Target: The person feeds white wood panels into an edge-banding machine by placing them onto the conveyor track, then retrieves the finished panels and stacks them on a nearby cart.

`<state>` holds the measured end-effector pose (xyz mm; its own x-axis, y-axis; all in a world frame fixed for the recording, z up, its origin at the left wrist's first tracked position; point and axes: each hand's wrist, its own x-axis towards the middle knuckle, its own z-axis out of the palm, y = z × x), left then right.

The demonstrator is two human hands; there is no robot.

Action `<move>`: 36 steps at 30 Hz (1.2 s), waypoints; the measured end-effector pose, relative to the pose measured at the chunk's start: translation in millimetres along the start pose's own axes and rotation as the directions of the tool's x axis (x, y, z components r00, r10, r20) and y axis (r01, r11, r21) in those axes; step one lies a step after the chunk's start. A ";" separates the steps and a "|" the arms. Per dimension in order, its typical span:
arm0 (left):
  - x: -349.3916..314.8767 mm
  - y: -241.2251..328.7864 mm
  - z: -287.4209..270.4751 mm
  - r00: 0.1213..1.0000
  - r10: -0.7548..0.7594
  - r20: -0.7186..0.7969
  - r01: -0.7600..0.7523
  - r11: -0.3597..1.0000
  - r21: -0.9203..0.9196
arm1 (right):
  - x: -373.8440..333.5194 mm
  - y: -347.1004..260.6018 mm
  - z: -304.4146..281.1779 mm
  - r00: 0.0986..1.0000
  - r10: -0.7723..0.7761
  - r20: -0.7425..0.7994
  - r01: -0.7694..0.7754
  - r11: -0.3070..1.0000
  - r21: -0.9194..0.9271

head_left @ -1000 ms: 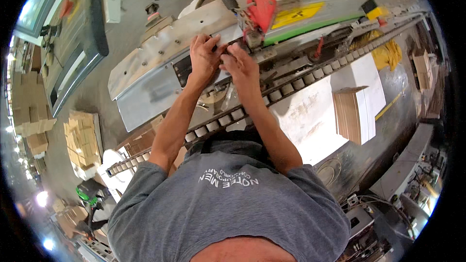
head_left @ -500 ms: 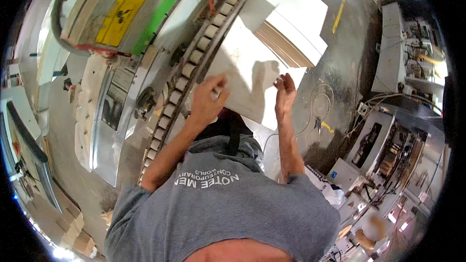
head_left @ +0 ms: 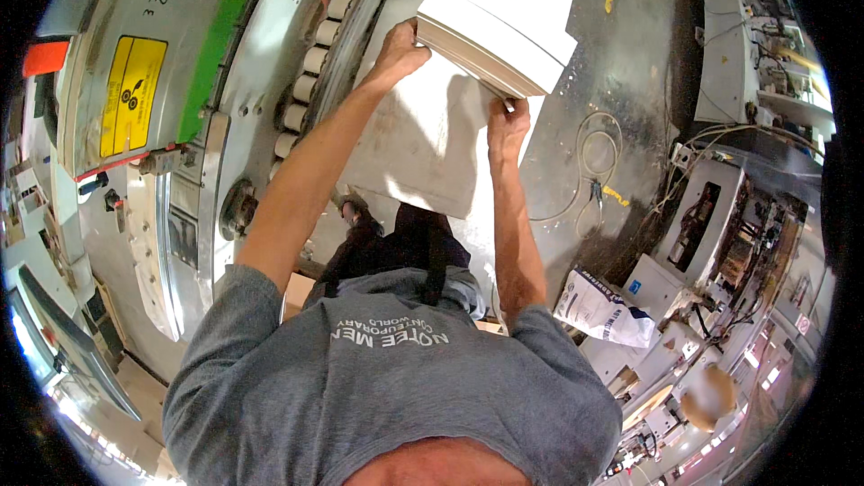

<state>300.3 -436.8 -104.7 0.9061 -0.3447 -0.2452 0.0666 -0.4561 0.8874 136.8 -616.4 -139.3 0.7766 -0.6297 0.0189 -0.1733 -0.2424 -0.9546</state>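
A stack of white panels (head_left: 504,0) with brown layered edges rests on a larger white board (head_left: 409,139) in front of me. My left hand (head_left: 400,54) is closed round the stack's near left corner, with its fingertips partly hidden behind the edge. At the lower edge of the near side, toward the right, my right hand (head_left: 508,124) has its fingers curled against the panels. How many panels the hands grip cannot be made out. Shadows of my arms fall across the board.
A roller conveyor (head_left: 304,88) runs along the left of the board, beside a grey-green machine with a yellow warning label (head_left: 133,97). On the floor at right lies a coiled hose (head_left: 598,153). A white sack (head_left: 605,306) stands by an open-sided machine (head_left: 697,216).
Both hands have gone from hovering above the larger board to the near edge of the stack. The left hand moved forward and took hold of its corner. My view has shifted.
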 end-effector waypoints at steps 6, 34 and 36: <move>-15.6 -2.4 2.9 0.996 0.057 -0.070 -0.051 0.995 0.083 | -21.4 -10.8 -3.0 0.996 0.090 0.012 -0.087 0.984 -0.157; -245.5 6.7 -35.2 0.890 -0.049 -0.454 -0.024 0.988 -0.153 | -34.1 -193.4 -53.8 0.778 -0.432 0.457 0.588 0.756 -0.287; -276.8 41.5 -55.8 0.876 0.043 -0.480 -0.146 0.973 -0.179 | -65.0 -198.0 -40.1 0.804 -0.359 0.475 0.425 0.904 -0.037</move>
<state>75.6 -314.6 21.8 0.9974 0.0718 0.0109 0.0072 -0.2467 0.9691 96.3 -557.0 60.4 0.9739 -0.0688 0.2163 0.1511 -0.5146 -0.8440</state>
